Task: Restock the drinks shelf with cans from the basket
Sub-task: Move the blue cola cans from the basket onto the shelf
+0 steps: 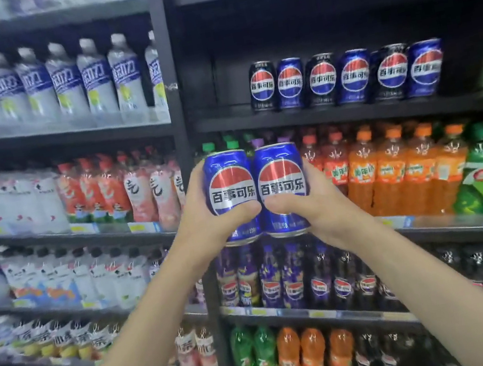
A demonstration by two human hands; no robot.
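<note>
**Two cans up, one per hand**

Left hand point(207, 217) is wrapped round a blue can point(231, 196), right hand point(308, 203) round its twin point(282, 190), cans touching, upright, held below the can shelf point(334, 113) where six cans point(347, 78) sit.

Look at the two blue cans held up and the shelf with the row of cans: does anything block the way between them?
Nothing visible does. The left hand and right hand each hold a blue can below the can shelf. Bare shelf lies left of the can row, with open air up to it.
</note>
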